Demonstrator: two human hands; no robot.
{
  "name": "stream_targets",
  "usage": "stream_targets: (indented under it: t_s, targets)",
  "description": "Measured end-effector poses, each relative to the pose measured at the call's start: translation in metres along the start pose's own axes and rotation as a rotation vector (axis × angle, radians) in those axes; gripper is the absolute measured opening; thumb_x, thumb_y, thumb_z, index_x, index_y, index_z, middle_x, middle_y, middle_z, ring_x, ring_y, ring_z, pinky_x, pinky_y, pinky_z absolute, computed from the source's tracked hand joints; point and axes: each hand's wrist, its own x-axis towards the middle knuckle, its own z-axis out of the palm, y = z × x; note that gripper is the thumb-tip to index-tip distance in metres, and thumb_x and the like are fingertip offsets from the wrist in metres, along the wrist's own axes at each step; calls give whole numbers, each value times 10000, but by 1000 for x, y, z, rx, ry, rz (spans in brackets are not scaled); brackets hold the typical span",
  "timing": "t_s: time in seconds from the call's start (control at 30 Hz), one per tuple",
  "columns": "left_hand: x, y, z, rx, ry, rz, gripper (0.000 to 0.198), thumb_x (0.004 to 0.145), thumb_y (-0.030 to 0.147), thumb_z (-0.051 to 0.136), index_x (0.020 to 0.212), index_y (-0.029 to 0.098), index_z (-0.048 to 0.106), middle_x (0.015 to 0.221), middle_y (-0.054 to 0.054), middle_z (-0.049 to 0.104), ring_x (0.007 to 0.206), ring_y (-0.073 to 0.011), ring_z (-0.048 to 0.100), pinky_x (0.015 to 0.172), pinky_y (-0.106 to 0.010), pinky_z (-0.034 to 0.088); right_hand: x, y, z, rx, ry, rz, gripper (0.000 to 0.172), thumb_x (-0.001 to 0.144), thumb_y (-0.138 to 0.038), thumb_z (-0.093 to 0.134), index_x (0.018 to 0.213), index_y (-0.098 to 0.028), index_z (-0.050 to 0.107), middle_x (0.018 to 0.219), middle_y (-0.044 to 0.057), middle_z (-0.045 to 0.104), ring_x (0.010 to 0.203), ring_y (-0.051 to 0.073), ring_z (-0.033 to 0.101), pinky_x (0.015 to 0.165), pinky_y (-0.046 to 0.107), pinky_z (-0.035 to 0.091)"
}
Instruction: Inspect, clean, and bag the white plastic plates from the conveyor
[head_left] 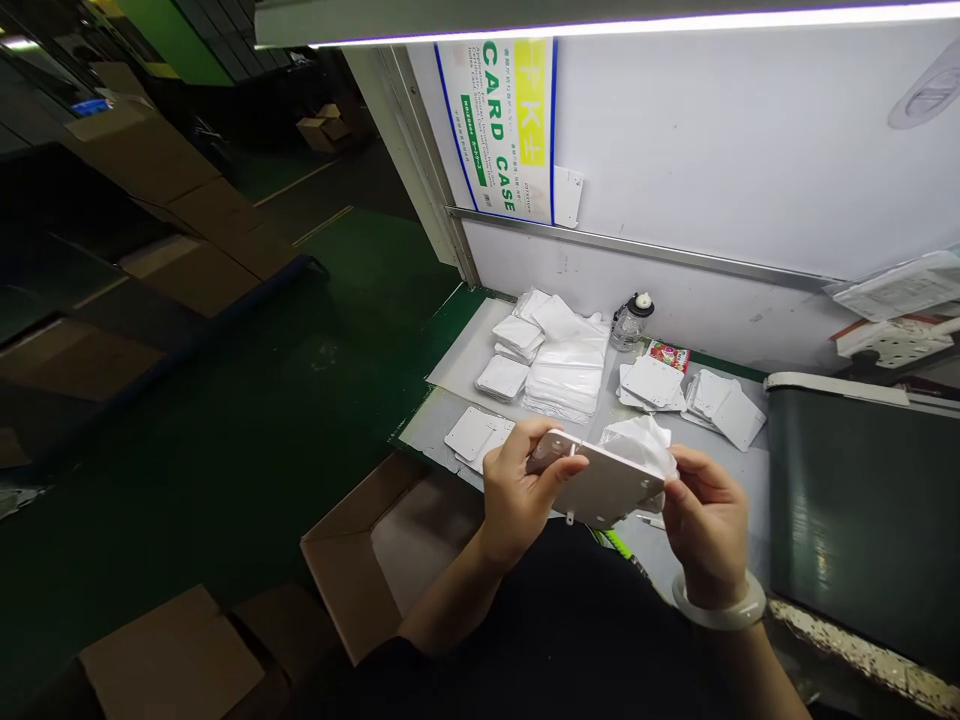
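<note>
Both my hands hold up a flat white card case (600,487) in front of my lap. My left hand (517,495) grips its left edge, thumb on top and fingers curled behind. My right hand (705,525), with a pale bangle on the wrist, pinches the right end together with a crumpled white cloth or tissue (639,445) that lies against the case. Behind them on the grey worktable (450,415) lie stacks of similar white cases (502,378) and a pile of clear plastic bags (566,370).
A small clear bottle (631,320) stands by the white back wall, under a "CARD CASE" sign (499,125). A dark green conveyor belt (855,500) runs on the right. An open cardboard box (375,560) sits on the floor at left, with more cartons (172,660) nearby.
</note>
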Motion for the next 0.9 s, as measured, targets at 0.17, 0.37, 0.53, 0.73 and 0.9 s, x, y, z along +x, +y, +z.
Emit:
stream_targets:
  t_s: [0.17,0.37,0.53,0.73,0.9]
  targets:
    - [-1,4,1,18,22,120,280,789,410,677,915,175,589,580,62,537,476,-49,448,465,-145,395,0,0,0,-12,41,-10,230,704,-307,771,915,-242,709,836,19,708,733,151,633,632,253,509]
    - [-2,2,4,35,40,370,276,831,389,638,977,177,537,655,29,607,512,-72,550,497,-175,479,2,4,-4,-17,105,-34,231,690,-307,775,890,-220,700,801,18,694,711,147,621,634,264,499]
    - [1,-5,-1,175,14,881,216,841,326,634,876,189,471,747,-27,652,730,-153,674,621,-287,593,26,43,-28,-342,379,-264,198,718,-317,736,844,-183,663,765,12,639,683,139,577,661,285,480]
    - [7,-18,-5,279,10,1145,257,819,277,650,727,209,421,732,-16,651,769,-163,686,590,-287,600,41,89,-60,-1081,-168,41,307,798,-288,594,1072,-156,638,1008,138,648,882,255,610,790,415,493]
    - [18,-33,-2,326,-90,1259,322,719,315,748,651,230,445,695,-5,656,778,-180,683,601,-293,599,32,26,-41,-725,-242,-346,524,834,-361,599,1317,-233,439,1267,129,553,1163,279,533,945,490,463]
